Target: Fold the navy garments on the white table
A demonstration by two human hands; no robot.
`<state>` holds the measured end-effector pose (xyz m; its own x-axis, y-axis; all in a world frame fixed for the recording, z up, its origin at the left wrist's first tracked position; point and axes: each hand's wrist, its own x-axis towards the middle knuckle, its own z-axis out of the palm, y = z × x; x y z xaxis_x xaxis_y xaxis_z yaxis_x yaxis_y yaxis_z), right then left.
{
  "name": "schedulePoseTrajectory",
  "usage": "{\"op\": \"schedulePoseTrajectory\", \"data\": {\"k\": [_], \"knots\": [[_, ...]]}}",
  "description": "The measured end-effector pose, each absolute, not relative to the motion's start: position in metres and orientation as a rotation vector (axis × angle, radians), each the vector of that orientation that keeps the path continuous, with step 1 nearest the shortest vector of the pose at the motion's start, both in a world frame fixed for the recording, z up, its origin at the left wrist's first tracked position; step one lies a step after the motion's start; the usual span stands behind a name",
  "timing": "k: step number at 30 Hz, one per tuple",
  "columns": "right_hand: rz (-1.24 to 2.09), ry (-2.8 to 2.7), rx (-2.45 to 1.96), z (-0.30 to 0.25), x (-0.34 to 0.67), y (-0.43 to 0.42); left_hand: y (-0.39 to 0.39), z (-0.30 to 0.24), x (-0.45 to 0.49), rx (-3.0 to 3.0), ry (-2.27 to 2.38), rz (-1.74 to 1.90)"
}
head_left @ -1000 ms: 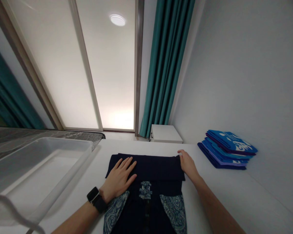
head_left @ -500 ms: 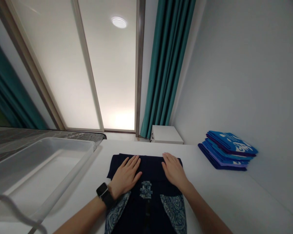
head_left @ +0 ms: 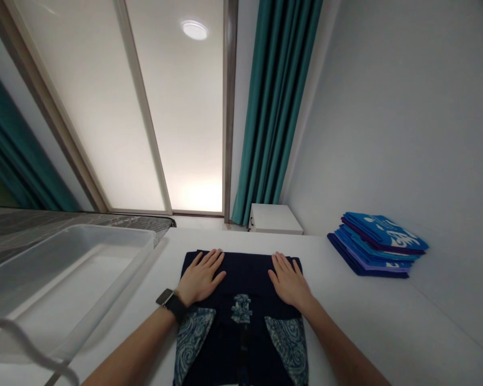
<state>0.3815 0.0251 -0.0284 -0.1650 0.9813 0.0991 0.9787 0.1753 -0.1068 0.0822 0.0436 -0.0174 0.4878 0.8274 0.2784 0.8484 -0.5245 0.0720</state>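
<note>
A dark navy garment (head_left: 247, 276) with swirl-patterned patches and a small patterned motif in the middle lies folded flat on the white table (head_left: 346, 332). My left hand (head_left: 201, 279), with a black watch at the wrist, rests flat on the garment's upper left part, fingers stretched out. On its upper right corner my right hand (head_left: 290, 281) lies flat too, fingers slightly spread. Neither hand grips the cloth. The garment's near end runs out of the picture at the bottom.
At the left stands a translucent plastic bin (head_left: 116, 279), with a grey curved cable or handle (head_left: 28, 343) in front. A stack of folded blue and purple cloths (head_left: 378, 246) sits at the right by the wall. A white cabinet (head_left: 276, 219) stands beyond the table.
My left hand has slid a little to the left and outward over the cloth. My right hand has shifted slightly to the right. The garment lies nearly as before.
</note>
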Motion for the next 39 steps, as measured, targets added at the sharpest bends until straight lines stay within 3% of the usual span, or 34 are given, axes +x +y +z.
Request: {"op": "schedulePoseTrajectory", "data": {"k": [13,20,27,32,39], "knots": [[0.106,-2.215,-2.041,-0.034,0.407,0.036,0.063,-0.02,0.036,-2.625,-1.802,-0.369],[0.136,-2.13,-1.829,-0.039,0.426,0.051,0.077,-0.015,0.016,-2.642,-1.861,-0.905],[0.123,-2.096,-1.673,-0.041,0.435,0.066,0.077,-0.012,0.018,-2.637,-1.882,-1.042],[0.066,-2.121,-1.719,-0.033,0.431,0.068,0.084,-0.01,0.019,-2.633,-1.88,-0.887],[0.274,-2.174,-1.751,-0.012,0.433,0.073,0.101,0.014,0.024,-2.78,-1.842,-0.464]]}}
